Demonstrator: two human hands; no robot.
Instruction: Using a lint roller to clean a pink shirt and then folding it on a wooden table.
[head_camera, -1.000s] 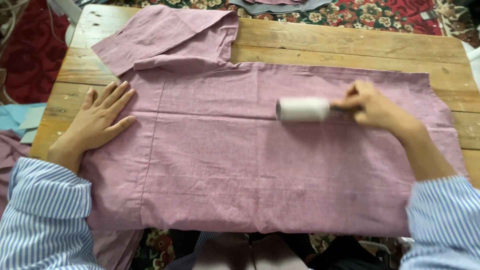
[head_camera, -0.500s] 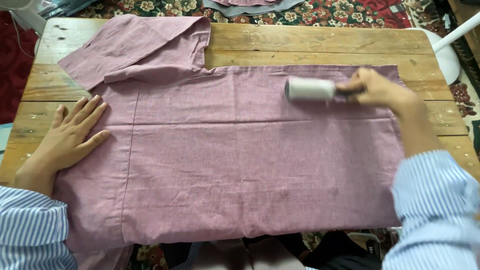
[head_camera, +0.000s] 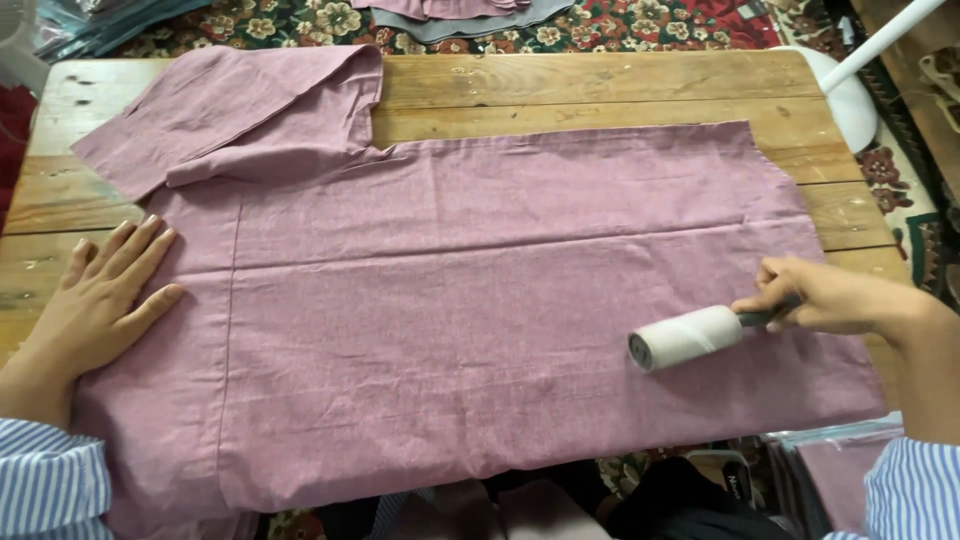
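Nearest the camera, below the front edge of the wooden table (head_camera: 600, 85), two blue-and-white striped sleeves (head_camera: 45, 480) frame the scene, and dark and pale cloth shows in the gap under that edge. On the table lies a mauve shirt (head_camera: 450, 290), spread flat over most of the top, its near hem hanging slightly over the front edge. At the shirt's left end the left hand (head_camera: 95, 305) rests palm down with its fingers stretched out and spread, holding nothing, the fingertips on the cloth beside a vertical seam and the heel of the hand on the bare wood. Toward the shirt's right end, near the front edge of the table, the right hand (head_camera: 825, 298) has its fingers curled tight around the dark handle of a lint roller (head_camera: 688, 336), whose white roll lies tilted on the fabric, pointing toward the left. Farther back on the table, the shirt's short sleeve (head_camera: 220, 110) is folded over at the left rear corner. Beyond the table's far edge a red flowered carpet (head_camera: 650, 25) covers the floor, with a grey and mauve pile of cloth (head_camera: 460, 12) on it, and a white stand (head_camera: 850, 95) is at the right rear corner.
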